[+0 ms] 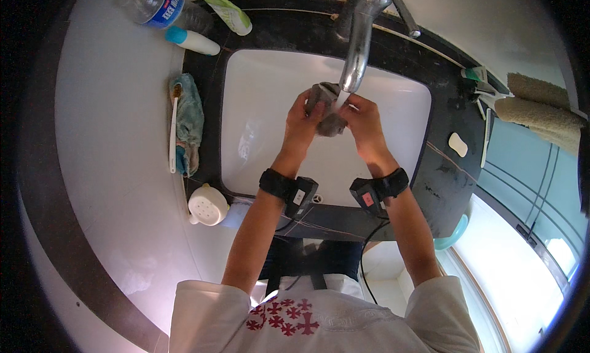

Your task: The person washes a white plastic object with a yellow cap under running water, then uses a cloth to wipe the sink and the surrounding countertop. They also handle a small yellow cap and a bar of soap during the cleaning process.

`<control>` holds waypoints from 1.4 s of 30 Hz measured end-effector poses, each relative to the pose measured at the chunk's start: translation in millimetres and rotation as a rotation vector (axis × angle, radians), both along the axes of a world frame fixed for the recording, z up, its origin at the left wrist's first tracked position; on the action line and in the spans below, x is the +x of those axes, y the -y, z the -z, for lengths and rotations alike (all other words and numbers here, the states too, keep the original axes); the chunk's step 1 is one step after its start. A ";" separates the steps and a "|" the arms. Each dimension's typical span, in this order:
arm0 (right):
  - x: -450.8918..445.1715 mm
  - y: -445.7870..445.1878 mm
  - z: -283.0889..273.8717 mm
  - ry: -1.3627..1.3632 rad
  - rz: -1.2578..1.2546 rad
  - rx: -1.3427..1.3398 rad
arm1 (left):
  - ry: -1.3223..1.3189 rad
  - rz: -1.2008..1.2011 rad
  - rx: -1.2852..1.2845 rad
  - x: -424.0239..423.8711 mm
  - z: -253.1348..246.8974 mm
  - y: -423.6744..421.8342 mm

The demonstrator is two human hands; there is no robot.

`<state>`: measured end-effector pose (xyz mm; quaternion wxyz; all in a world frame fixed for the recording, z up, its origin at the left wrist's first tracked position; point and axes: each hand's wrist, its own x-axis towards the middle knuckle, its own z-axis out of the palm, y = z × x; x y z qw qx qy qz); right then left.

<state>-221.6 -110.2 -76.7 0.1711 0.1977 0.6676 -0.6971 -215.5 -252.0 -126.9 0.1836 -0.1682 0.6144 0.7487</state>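
A grey cloth item (331,124), folded or bunched, is held between both hands over the white sink basin (262,168). My left hand (305,115) grips its left side, with the thumb on top. My right hand (362,114) holds its right edge with bent fingers. Water (341,99) runs from the chrome faucet (357,67) onto the cloth, close to the right fingers. What kind of cloth item it is, I cannot tell. Each wrist wears a black strap with a small box.
Left of the basin lie a blue-green cloth (188,108), a white-handled toothbrush (173,136) and a cream perforated container (208,205). A white bottle with a blue cap (193,40) and a green tube (226,11) lie behind. Soap (457,144) and a comb (486,136) are at right.
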 end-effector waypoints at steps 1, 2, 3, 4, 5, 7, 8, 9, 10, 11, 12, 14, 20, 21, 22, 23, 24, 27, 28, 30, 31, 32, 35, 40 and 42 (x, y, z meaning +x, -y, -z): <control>-0.1 0.0 -6.1 0.033 0.064 -0.072 | 0.028 0.000 0.000 0.2 -0.7 2.4; 1.3 -2.6 -2.7 0.042 0.085 -0.130 | 0.055 -0.001 -0.001 0.6 -1.3 4.0; 2.1 -5.3 -1.5 0.050 0.103 -0.191 | 0.062 -0.020 0.018 0.8 -1.4 5.7; 2.9 -6.4 -0.7 0.059 0.120 -0.253 | 0.068 -0.040 0.036 0.5 -1.2 7.3; 4.4 -6.5 -0.1 0.068 0.132 -0.251 | 0.075 -0.061 0.054 1.0 -1.2 8.4; 4.2 -6.8 -8.6 0.086 0.166 -0.236 | 0.133 -0.025 0.114 -2.7 -27.8 -2.4; 5.5 -10.5 -5.1 0.077 0.124 -0.219 | 0.163 -0.005 0.146 -3.8 -36.4 -7.1; 6.5 -12.9 -2.1 0.066 0.074 -0.209 | 0.101 0.067 0.083 -1.2 -31.7 -5.6; 6.4 -12.6 -1.0 0.055 0.022 -0.202 | 0.039 0.137 0.016 1.9 -20.8 -2.7; 6.8 -11.6 -0.7 0.060 0.001 -0.183 | -0.022 0.208 -0.051 4.6 -9.9 0.3; 6.4 -11.9 -1.8 0.066 -0.013 -0.159 | -0.020 0.210 -0.055 3.2 -6.2 2.0; 5.6 -10.7 -5.2 0.088 0.037 -0.136 | 0.097 0.079 0.147 6.7 -0.8 5.6; 8.7 0.5 0.2 -0.088 -0.001 0.135 | 0.061 0.092 -0.606 20.0 16.8 -1.5; 10.3 1.4 -0.6 -0.129 -0.046 0.245 | -0.106 0.059 -0.896 21.1 13.0 -8.5; 11.8 2.8 -1.2 -0.171 -0.091 0.356 | -0.071 0.011 -0.724 20.2 9.4 -10.9; 12.9 5.2 -1.3 -0.204 -0.089 0.340 | -0.037 -0.036 -0.552 18.6 6.0 -12.3; 14.2 7.0 -2.0 -0.238 -0.086 0.327 | -0.004 -0.082 -0.379 15.5 -3.5 -13.8; 17.1 9.3 1.6 -0.166 -0.012 0.031 | 0.185 0.130 0.185 15.1 -12.1 -14.8; 16.8 9.8 2.0 -0.113 0.025 -0.110 | 0.177 0.144 0.191 13.9 -15.3 -14.9; 7.8 -1.0 -10.6 -0.058 -0.153 0.134 | 0.161 0.172 0.204 11.6 -21.3 -14.5; 3.5 -6.9 -17.4 -0.029 -0.242 0.256 | 0.153 0.186 0.211 10.8 -24.2 -14.2; 2.6 -11.7 -18.9 -0.271 -0.110 0.429 | 0.206 0.181 0.214 10.0 -26.8 -14.9; -19.8 -35.2 -55.8 -0.827 0.011 0.657 | 0.325 0.193 0.246 4.0 -32.2 -12.2; -51.0 -31.6 -124.2 -1.188 -0.270 0.899 | 0.403 0.102 0.790 -11.4 -20.0 -7.3; -48.1 -29.2 -125.0 -1.088 -0.263 0.827 | 0.614 -0.056 0.882 -25.2 -22.4 -17.9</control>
